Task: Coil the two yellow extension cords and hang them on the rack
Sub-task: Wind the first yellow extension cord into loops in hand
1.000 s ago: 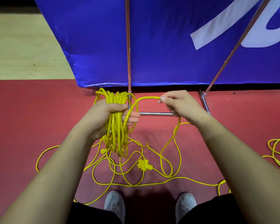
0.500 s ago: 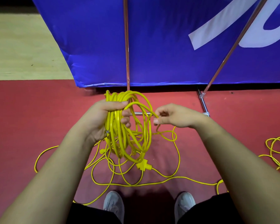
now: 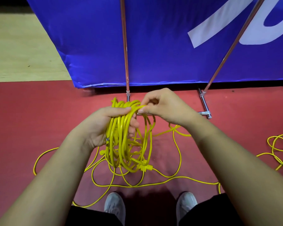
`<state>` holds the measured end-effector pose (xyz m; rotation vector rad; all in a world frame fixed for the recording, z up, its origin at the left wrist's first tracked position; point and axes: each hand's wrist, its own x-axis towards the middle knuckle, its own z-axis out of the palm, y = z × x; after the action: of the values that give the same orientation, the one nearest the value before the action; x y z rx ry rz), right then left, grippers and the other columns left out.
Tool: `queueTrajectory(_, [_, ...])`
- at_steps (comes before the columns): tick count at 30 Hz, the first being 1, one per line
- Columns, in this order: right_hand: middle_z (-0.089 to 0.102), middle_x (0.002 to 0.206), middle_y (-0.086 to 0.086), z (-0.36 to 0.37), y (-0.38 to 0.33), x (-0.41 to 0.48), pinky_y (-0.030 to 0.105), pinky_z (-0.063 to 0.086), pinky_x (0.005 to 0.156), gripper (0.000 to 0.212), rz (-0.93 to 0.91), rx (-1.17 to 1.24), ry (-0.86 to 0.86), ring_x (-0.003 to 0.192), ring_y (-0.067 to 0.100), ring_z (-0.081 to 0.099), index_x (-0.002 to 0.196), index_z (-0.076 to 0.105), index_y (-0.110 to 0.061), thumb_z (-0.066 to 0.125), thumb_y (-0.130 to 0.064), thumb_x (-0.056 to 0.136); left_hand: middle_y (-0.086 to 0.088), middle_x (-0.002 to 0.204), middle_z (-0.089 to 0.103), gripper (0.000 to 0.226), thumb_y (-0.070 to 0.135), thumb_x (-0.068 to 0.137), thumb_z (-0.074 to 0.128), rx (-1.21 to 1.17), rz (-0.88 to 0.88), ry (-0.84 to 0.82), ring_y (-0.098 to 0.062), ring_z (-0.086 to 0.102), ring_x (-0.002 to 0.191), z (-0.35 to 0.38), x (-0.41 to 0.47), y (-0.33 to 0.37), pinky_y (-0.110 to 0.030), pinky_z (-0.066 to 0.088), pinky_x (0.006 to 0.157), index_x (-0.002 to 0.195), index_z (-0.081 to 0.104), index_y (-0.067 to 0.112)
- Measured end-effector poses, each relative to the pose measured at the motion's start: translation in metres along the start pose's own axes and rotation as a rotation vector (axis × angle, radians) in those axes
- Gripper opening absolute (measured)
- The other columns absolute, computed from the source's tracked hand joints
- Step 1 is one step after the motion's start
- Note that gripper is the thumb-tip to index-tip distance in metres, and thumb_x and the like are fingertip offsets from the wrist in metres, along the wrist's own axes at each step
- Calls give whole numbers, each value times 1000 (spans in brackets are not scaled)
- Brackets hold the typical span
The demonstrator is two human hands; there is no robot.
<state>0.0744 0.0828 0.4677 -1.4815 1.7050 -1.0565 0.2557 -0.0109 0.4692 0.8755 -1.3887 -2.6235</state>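
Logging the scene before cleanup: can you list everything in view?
coil: one, yellow, in the left grip
loose cord: one, yellow, looped on the floor
plug: one, yellow, by the coil's lower end
cord tangle: one, yellow, right edge
banner: one, blue with white shapes, behind
poles: two, metal, before the banner
floor: red near, tan far left
shoes: two, grey, bottom edge
left grip: one, holds the coil
right grip: one, pinches loose cord atop the coil

Sports or event hall: red floor covering [image 3: 39,111], pale wood flooring [image 3: 23,46], blue printed banner [image 3: 153,38] on metal-tube stand [image 3: 124,46].
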Motion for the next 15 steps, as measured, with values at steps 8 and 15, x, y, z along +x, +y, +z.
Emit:
queueTrajectory(8, [60, 65, 10, -16, 60, -12, 27, 41, 60, 22, 265, -219, -155, 60, 10, 48, 79, 65, -2, 73, -20, 87, -2, 52, 47, 25, 17, 66, 78, -68, 118, -114, -12, 46, 41, -8, -1, 1, -29, 49, 51, 83, 66, 4])
queueTrajectory(15, [53, 61, 5, -15, 49, 0, 25, 36, 56, 16, 122, -40, 172, 58, 10, 43, 88, 74, -4, 70, -19, 89, -8, 57, 60, 25, 19, 74, 58, 59, -26, -64, -20, 58, 46, -7, 2, -4, -29, 52, 52, 86, 71, 2])
